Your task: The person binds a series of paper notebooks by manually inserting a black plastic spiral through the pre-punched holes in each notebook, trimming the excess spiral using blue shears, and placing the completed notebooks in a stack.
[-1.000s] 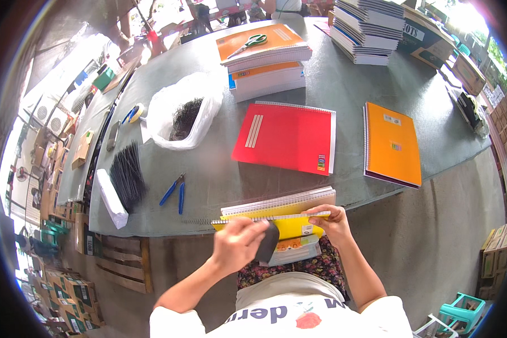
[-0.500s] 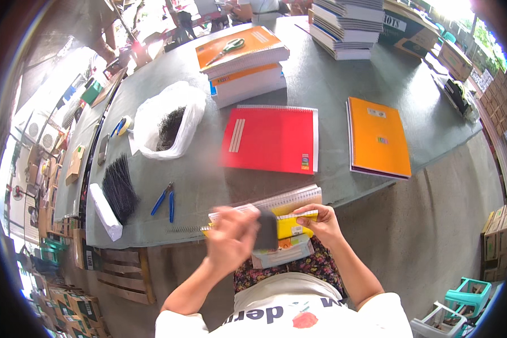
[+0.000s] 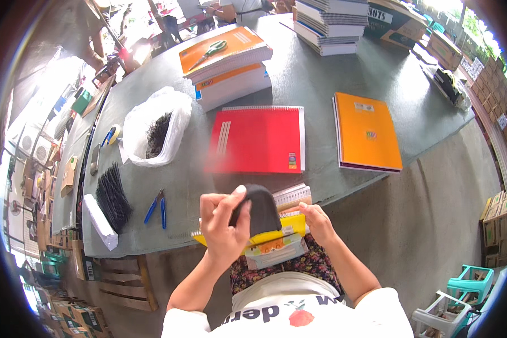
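My left hand (image 3: 224,222) grips a dark, rounded block-like object (image 3: 260,209) and holds it over a spiral-bound notebook with a yellow cover (image 3: 276,231) resting on my lap at the table's front edge. My right hand (image 3: 316,221) rests on the right side of that notebook, fingers bent over its edge. Under the yellow notebook lies a paler printed cover (image 3: 276,252). A red spiral notebook (image 3: 259,139) lies flat on the grey table (image 3: 321,79) just beyond my hands.
An orange notebook pile (image 3: 367,132) lies at right. Blue-handled pliers (image 3: 156,207), black spiral combs (image 3: 114,197) and a white bag of combs (image 3: 155,132) sit at left. Stacks of notebooks (image 3: 228,65) with green scissors (image 3: 209,50) stand behind. Cardboard boxes line the far right.
My left hand has lifted the dark object up and turned it over the yellow notebook. The view has shifted closer to the table.
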Motion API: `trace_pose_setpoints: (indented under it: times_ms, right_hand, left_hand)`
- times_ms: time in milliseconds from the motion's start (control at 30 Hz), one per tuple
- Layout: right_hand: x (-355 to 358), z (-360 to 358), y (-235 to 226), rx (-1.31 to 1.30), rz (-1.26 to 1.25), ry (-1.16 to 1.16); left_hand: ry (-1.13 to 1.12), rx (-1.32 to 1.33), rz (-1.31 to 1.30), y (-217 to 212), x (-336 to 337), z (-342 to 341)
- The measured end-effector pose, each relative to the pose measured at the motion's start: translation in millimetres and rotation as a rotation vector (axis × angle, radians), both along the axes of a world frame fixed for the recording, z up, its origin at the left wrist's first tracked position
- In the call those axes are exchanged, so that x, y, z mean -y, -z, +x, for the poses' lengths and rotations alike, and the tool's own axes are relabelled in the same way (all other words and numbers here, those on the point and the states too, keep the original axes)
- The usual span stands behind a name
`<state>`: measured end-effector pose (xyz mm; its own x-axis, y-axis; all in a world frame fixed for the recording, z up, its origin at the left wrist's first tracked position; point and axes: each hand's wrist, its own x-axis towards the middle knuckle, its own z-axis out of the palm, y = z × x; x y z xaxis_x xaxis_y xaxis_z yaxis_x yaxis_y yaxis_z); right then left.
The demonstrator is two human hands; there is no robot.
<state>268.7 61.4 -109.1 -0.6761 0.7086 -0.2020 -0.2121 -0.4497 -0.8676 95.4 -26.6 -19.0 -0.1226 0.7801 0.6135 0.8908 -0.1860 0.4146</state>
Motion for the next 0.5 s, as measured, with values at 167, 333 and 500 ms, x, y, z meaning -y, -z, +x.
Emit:
trace_pose_setpoints:
  times_ms: [167, 333, 500]
  right_hand:
    - [2.1, 0.6, -2.8, 0.042, 0.035, 0.033]
    - [1.9, 3.3, -7.5, 0.163, 0.018, 0.022]
    - [1.8, 0.4, -7.6, 0.01, 0.276, -0.027]
  left_hand:
    - [0.446, -0.085, -0.411, 8.9, -1.8, 12.7]
    - [0.137, 0.175, -0.163, 12.6, -0.1, 7.1]
    - [-0.16, 0.431, -0.118, 16.7, -19.2, -87.4]
